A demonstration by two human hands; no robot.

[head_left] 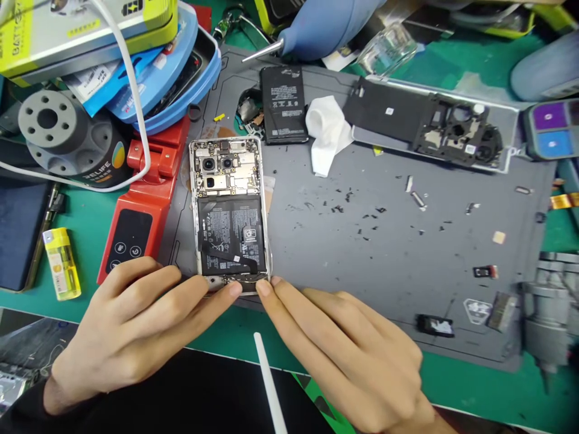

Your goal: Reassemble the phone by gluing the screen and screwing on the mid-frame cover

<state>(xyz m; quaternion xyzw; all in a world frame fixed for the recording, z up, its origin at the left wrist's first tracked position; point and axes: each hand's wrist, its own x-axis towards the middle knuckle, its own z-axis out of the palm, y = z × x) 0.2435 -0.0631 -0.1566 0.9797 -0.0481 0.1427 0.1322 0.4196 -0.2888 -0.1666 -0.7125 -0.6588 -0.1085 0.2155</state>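
Observation:
An opened phone lies back-up on the grey work mat, its black battery and camera modules exposed. My left hand rests at the phone's lower left, fingers stretched with the tips on the bottom edge. My right hand comes in from the lower right, fingers extended, its fingertip touching the phone's bottom right corner. Neither hand grips a tool. A white stick lies between my wrists.
A loose battery, a white cloth and a removed back cover lie at the mat's far side. A red device, a yellow lighter and stacked boxes crowd the left. Small screws and scraps dot the mat's middle.

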